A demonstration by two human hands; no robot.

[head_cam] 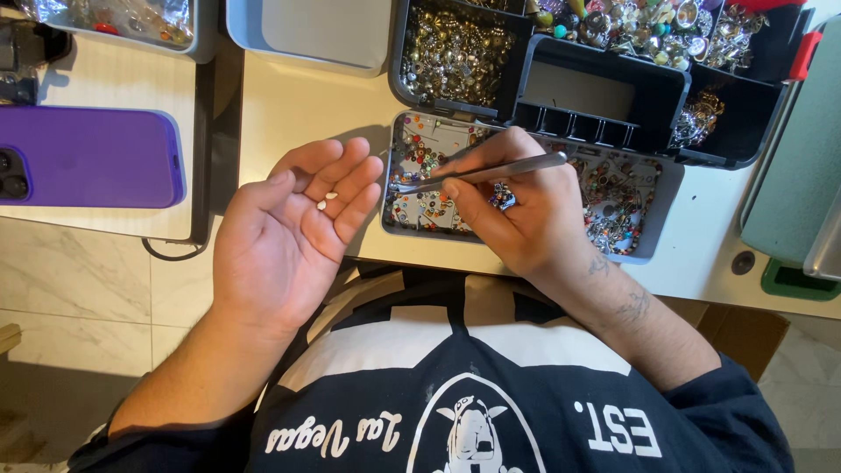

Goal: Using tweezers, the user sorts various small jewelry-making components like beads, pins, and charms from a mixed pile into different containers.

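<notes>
Left hand [285, 232] palm up, flat, just left of the grey bead tray [650, 247]; two small pale beads [327, 201] lie on its fingers. Right hand [517, 215] sits over the tray, pinching metal tweezers [491, 172], tips pointing left toward the tray's left end. Tray holds mixed coloured beads. Black compartment box [604, 92] touches the tray's far edge, full of metallic bits, one compartment bare. Purple phone [88, 158] well left of the tray, on a separate white surface.
</notes>
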